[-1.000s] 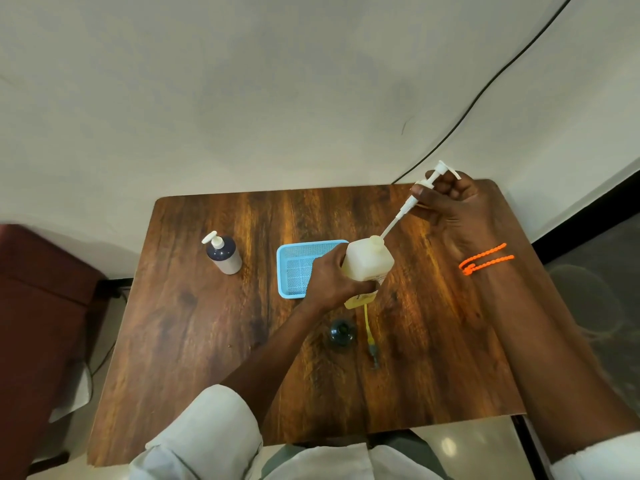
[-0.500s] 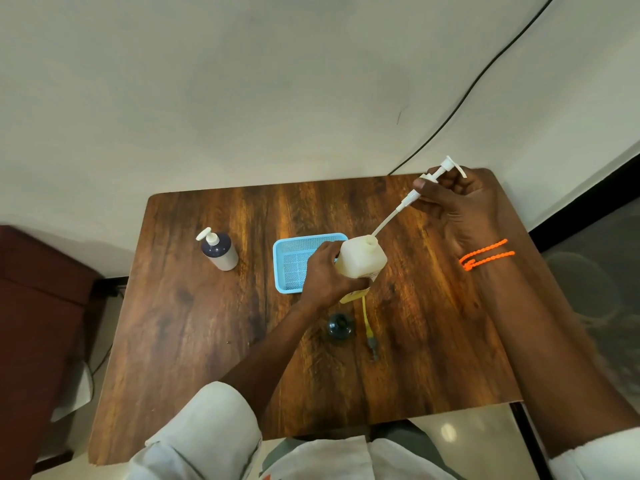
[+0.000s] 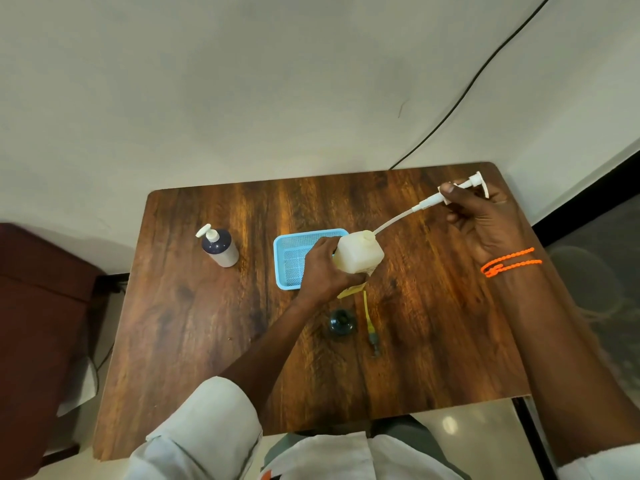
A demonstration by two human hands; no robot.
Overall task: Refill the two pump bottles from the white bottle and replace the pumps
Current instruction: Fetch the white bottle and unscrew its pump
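Observation:
My left hand [image 3: 322, 268] grips a cream-white bottle [image 3: 360, 254] with a yellow label, held over the middle of the wooden table [image 3: 207, 341]. Up at the far right corner, my right hand [image 3: 485, 220] pinches a white pump [image 3: 464, 185]. The pump's long thin tube slants down, and its tip sits at the bottle's open neck. A dark blue pump bottle [image 3: 221, 249] stands at the left with its white pump on. A small dark bottle [image 3: 341, 322] stands in front of my left hand, seen from above with no pump on it.
A light blue mesh basket [image 3: 291, 251] lies just left of the held bottle. A yellow tube with a dark end [image 3: 369, 320] lies on the table beside the small dark bottle. A black cable [image 3: 467, 88] runs up the wall behind the table's far right corner.
My right hand has drawn the pump farther up and to the right, so more of its tube shows outside the bottle's neck. My left hand keeps its grip on the bottle.

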